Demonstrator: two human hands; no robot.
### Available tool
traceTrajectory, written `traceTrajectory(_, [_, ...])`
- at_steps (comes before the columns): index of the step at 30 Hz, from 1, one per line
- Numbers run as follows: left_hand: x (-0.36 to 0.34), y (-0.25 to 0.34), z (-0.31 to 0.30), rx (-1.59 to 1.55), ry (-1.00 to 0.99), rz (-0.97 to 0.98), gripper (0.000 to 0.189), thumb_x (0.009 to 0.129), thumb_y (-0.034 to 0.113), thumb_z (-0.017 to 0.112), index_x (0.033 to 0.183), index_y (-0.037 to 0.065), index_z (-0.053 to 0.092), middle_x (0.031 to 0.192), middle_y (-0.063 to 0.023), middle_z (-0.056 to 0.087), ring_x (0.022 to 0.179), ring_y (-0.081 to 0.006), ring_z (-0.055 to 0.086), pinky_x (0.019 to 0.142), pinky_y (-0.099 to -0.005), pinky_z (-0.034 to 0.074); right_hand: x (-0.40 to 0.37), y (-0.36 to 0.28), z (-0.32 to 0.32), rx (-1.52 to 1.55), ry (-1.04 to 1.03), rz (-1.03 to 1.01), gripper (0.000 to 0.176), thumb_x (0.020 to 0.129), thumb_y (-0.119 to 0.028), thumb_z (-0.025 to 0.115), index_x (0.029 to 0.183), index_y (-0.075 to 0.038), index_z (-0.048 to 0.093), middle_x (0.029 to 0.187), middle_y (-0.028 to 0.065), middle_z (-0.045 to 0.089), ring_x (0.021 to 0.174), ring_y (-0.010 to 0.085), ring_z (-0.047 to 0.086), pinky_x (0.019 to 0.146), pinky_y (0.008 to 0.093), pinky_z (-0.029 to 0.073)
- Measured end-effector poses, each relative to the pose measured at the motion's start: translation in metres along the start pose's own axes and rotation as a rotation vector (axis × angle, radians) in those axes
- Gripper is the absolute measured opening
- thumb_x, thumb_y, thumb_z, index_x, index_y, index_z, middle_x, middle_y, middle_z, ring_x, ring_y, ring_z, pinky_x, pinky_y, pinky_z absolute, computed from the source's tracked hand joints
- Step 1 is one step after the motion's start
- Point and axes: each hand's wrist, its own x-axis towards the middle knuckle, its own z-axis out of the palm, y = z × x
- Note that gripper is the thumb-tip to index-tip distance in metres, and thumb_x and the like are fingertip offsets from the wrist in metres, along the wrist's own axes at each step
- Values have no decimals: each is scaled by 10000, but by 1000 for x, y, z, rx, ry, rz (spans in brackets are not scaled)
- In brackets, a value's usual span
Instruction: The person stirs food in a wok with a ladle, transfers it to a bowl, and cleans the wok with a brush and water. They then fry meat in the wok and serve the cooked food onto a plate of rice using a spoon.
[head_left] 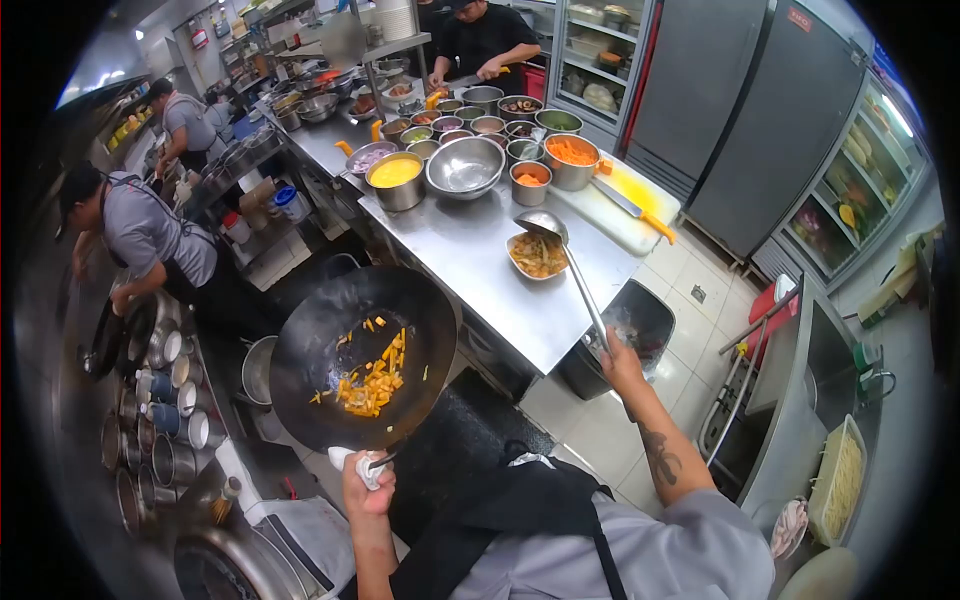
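Observation:
My left hand [362, 497] is closed around the handle of a large black wok [330, 310], with a folded white cloth [372, 472] between palm and handle. Orange and yellow cut pieces of food [372, 388] lie in the wok, which is held beside the steel table. My right hand [622, 362] grips the long handle of a metal ladle [583, 283]. The ladle's head is over the far edge of a small white bowl [537, 275] on the table. Similar cooked food fills the bowl; what the ladle holds is hidden.
On the steel table [480, 280] stand a steel mixing bowl [466, 167], a pot of yellow liquid [396, 180] and several ingredient containers. A knife [640, 212] rests on a white cutting board [630, 230]. A black bin [640, 315] stands below. Co-workers [160, 230] work at left and at back.

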Motion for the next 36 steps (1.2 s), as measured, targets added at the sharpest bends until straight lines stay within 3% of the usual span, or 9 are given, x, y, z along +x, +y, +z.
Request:
traceTrajectory(4, [-3, -2, 9, 39, 12, 11, 116, 813, 145, 528, 901, 69, 538, 697, -69, 553, 550, -158, 515, 408, -257, 404, -3, 1, 0, -29, -14, -62, 542, 826, -108, 587, 1332, -19, 413, 884, 280, 617, 810, 428, 610, 714, 452, 488])
traceTrajectory(10, [-1, 0, 2, 36, 26, -18, 118, 816, 129, 511, 907, 60, 538, 687, -73, 555, 543, -153, 517, 406, -257, 412, -8, -15, -10, -24, -1, -31, 538, 823, -100, 587, 1329, -25, 420, 868, 277, 620, 790, 436, 610, 709, 466, 490])
traceTrajectory(25, [18, 6, 2, 18, -16, -16, 96, 818, 149, 522, 795, 56, 523, 681, -80, 559, 574, -188, 529, 401, -261, 406, -25, -33, -23, 13, 29, -87, 516, 841, -115, 582, 1326, -19, 432, 886, 273, 621, 787, 413, 620, 697, 436, 491])
traceTrajectory(28, [23, 8, 0, 46, -38, -9, 100, 818, 156, 527, 786, 61, 524, 677, -74, 557, 570, -182, 522, 400, -258, 403, -30, -55, -36, 87, 69, -70, 506, 852, -132, 599, 1322, -30, 442, 863, 244, 627, 747, 347, 635, 685, 379, 492])
traceTrajectory(32, [36, 14, -18, 45, -180, -29, 130, 816, 148, 565, 746, 42, 536, 712, -93, 558, 619, -189, 518, 425, -251, 385, -58, -111, -40, 387, 113, -163, 454, 899, -131, 588, 1318, -30, 446, 883, 148, 637, 754, 166, 596, 692, 284, 477])
traceTrajectory(36, [42, 10, -20, 64, -243, 10, 130, 817, 142, 554, 742, 39, 527, 700, -97, 554, 586, -185, 496, 429, -257, 383, -113, -135, 14, 544, -44, -158, 450, 903, -126, 590, 1314, -17, 442, 983, 176, 645, 865, 179, 623, 753, 284, 480])
